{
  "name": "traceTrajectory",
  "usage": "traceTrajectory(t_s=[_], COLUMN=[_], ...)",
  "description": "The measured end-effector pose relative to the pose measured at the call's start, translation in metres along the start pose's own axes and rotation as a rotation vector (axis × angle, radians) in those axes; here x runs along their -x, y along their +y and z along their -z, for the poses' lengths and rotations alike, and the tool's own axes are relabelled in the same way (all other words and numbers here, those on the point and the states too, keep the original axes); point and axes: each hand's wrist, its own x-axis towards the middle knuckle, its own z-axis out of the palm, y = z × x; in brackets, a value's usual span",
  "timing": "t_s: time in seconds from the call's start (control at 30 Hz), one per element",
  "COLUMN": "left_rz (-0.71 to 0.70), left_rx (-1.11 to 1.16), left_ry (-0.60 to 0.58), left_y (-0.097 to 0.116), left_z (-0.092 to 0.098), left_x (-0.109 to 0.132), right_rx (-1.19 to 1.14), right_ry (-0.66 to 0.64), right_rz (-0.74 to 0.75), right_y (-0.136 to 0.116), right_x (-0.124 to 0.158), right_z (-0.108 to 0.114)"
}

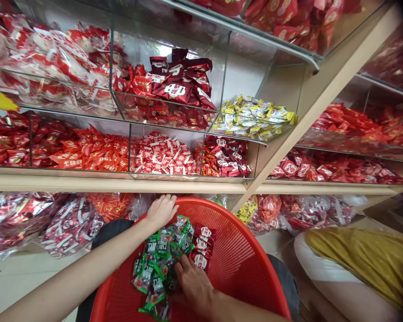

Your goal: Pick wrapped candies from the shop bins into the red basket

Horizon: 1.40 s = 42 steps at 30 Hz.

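A round red plastic basket point(242, 264) sits in front of me, low in the view. Inside it lies a pile of green-wrapped sweets point(157, 264) with several dark red packets point(203, 246) beside them. My left hand point(161, 210) grips the basket's far rim, fingers curled over the edge. My right hand point(193, 284) is down in the basket among the green sweets, its fingers bent into the pile; what they hold, if anything, is hidden.
Glass-fronted shelf bins point(174, 152) ahead hold red, dark red and yellow point(255, 116) wrapped sweets. Large clear bags of red sweets point(67, 223) lie on the floor under the shelf. Another person's leg in yellow cloth point(359, 264) is at the lower right.
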Motion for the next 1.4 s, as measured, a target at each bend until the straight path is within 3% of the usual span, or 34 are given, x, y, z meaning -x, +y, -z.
traceTrajectory(t_s=[0.23, 0.37, 0.57, 0.73, 0.83, 0.97, 1.17, 1.27, 1.4], left_rz=[0.002, -0.001, 0.0, 0.001, 0.003, 0.012, 0.024, 0.026, 0.027], left_rx=[0.005, 0.003, 0.014, 0.025, 0.032, 0.043, 0.067, 0.074, 0.08], left_ry=[0.008, 0.014, 0.015, 0.012, 0.007, 0.012, 0.001, -0.002, -0.011], left_y=[0.001, 0.001, 0.001, 0.002, 0.003, 0.002, -0.001, -0.001, 0.001], left_z=[0.0, -0.001, -0.001, -0.001, 0.0, 0.001, -0.001, -0.002, -0.002], left_x=[0.001, 0.0, 0.001, 0.001, 0.0, -0.001, -0.001, -0.001, -0.002], right_rx=[-0.026, -0.04, -0.063, -0.11, -0.08, 0.001, -0.023, -0.066, -0.078], right_ry=[-0.058, -0.075, -0.007, 0.244, 0.357, 0.391, 0.428, 0.312, -0.103], right_rz=[0.04, 0.057, 0.108, 0.134, 0.119, 0.095, 0.136, 0.04, -0.172], right_y=[-0.007, -0.008, 0.014, 0.026, 0.028, 0.037, 0.044, 0.027, -0.008], right_x=[0.008, 0.014, 0.021, -0.008, -0.037, -0.061, -0.039, -0.011, 0.017], right_z=[0.003, 0.017, 0.067, 0.105, 0.107, 0.092, 0.088, 0.083, 0.054])
